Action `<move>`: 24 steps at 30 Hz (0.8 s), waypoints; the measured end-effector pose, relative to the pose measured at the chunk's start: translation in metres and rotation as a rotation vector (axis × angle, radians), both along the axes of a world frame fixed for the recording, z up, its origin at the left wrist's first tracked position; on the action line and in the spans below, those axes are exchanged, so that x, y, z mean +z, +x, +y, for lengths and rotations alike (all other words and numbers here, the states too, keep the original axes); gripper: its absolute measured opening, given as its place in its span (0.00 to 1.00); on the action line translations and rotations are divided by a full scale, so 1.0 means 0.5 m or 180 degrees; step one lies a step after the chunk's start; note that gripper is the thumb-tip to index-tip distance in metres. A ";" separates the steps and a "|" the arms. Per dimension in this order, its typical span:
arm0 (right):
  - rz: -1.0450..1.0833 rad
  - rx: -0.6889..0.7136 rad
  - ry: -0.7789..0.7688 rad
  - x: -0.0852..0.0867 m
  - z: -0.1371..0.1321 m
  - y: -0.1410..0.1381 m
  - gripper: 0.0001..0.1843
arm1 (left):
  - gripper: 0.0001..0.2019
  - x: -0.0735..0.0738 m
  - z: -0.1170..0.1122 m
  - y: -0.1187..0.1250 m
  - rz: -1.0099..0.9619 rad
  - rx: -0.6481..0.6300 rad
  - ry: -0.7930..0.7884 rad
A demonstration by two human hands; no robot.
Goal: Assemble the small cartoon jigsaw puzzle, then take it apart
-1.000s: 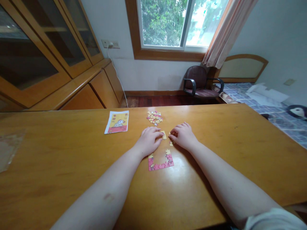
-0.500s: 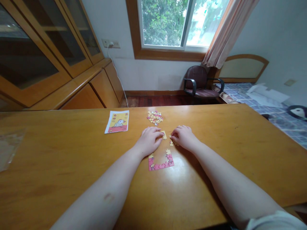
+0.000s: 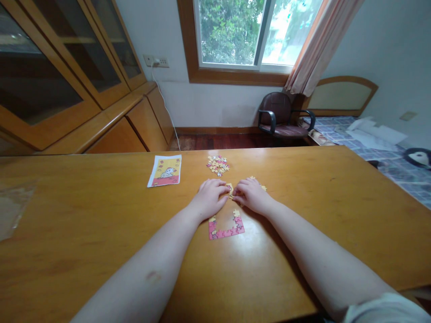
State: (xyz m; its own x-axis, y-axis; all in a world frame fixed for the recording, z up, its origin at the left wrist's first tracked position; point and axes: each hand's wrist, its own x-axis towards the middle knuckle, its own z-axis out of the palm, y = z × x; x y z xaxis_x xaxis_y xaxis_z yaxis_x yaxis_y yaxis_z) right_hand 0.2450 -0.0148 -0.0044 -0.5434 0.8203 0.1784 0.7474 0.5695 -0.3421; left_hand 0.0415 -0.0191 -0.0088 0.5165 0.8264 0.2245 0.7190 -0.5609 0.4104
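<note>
My left hand (image 3: pixel 211 195) rests on the table with its fingers curled, thumb and fingertips at a small group of yellow puzzle pieces (image 3: pixel 230 185). From the other side my right hand (image 3: pixel 251 194) pinches a small yellow puzzle piece (image 3: pixel 231 196) at the near edge of that group. Its exact shape is mostly hidden by the fingers. Just below the hands lies a U-shaped, joined puzzle border (image 3: pixel 226 233), pink along the bottom with yellow at its upper ends. A few loose yellow pieces (image 3: pixel 263 187) show behind my right hand, partly covered by it.
A heap of mixed puzzle pieces (image 3: pixel 217 165) lies farther back. Left of it is a picture card (image 3: pixel 165 172) with a white animal on yellow and pink. A clear plastic bag (image 3: pixel 15 211) is at the table's left. Beyond the table stands a chair (image 3: pixel 278 112).
My right hand has moved left toward my left hand, bringing a piece against the yellow group. Loose pieces it covered before now show behind it. My left hand has barely moved.
</note>
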 end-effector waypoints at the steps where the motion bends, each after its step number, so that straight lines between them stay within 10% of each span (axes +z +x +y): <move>1: 0.0012 0.0020 0.0003 -0.003 0.000 -0.001 0.07 | 0.12 0.000 0.000 0.000 0.0010 0.0004 -0.0001; 24: 0.0060 0.0160 -0.0055 0.008 -0.004 0.004 0.06 | 0.12 0.000 0.000 -0.002 -0.0042 0.0005 -0.0034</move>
State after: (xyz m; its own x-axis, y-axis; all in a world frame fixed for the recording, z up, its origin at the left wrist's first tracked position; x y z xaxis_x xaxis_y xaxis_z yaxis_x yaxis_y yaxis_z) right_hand 0.2470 -0.0169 -0.0003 -0.5806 0.7951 0.1751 0.7113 0.6000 -0.3661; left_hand 0.0407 -0.0191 -0.0088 0.5122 0.8295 0.2225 0.7143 -0.5553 0.4259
